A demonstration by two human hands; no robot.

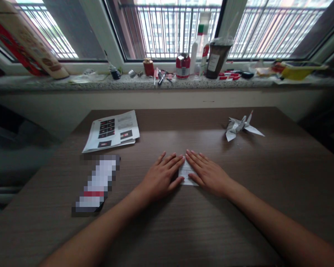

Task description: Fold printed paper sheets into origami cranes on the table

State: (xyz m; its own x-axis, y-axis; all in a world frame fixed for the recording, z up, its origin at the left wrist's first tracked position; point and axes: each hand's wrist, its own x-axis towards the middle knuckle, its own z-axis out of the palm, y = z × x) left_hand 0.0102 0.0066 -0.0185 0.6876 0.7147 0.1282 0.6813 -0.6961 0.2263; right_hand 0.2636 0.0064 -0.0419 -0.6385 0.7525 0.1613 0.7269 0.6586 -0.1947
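Bare left hand (160,178) and right hand (208,174) are laid flat and open on a small white folded paper sheet (186,175), mid brown wood-grain surface (183,230). Probably only early folds done tbh; a finished grey paper crane (241,126) is parked well apart.

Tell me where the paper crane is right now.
In the head view, the paper crane sits on the far right part of the table, beyond the right hand and short of the windowsill.

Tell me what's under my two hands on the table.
A white paper lies flat under the left hand and right hand; only its middle strip shows, its sides are covered.
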